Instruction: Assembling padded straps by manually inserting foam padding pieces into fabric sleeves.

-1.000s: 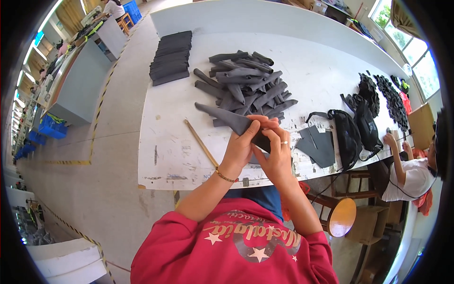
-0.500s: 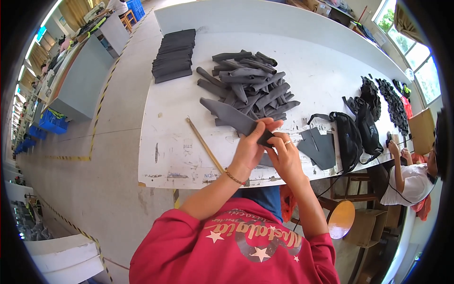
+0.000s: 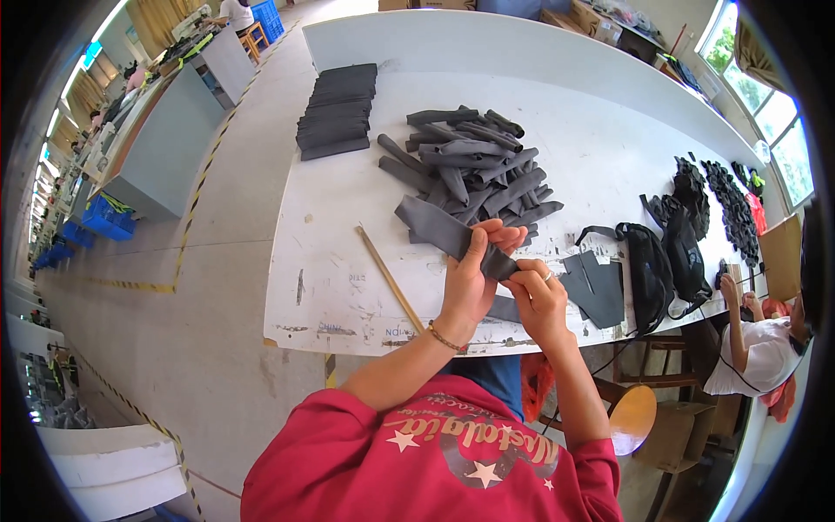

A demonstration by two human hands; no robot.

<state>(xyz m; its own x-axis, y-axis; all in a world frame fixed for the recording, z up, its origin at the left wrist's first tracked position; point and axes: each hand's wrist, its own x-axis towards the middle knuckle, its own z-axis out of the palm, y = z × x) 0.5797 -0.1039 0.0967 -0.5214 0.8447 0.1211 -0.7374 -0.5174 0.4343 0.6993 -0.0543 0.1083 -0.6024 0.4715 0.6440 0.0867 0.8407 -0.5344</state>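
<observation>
Since the earlier frame, the hands have drawn slightly apart along the grey cloth strip (image 3: 426,217), and more of its dark end shows between them. The strip is held near the middle of the frame, above the counter (image 3: 326,213), slanting from upper left to lower right. The left hand (image 3: 470,283) is clamped on it, thumb on top; the right hand (image 3: 541,304) pinches its lower right end. A grey flat piece (image 3: 506,310) lies just below, partly hidden by the right hand. Just above is a loose pile of grey rolled cloth (image 3: 487,161), and at its upper left a neat stack of dark cloth (image 3: 337,111). A thin stick (image 3: 389,277) lies left of the hands. Dark cut pieces (image 3: 596,294) lie to the right, beside a black bag (image 3: 645,270). At the right edge sits a person in a white shirt (image 3: 755,352).
</observation>
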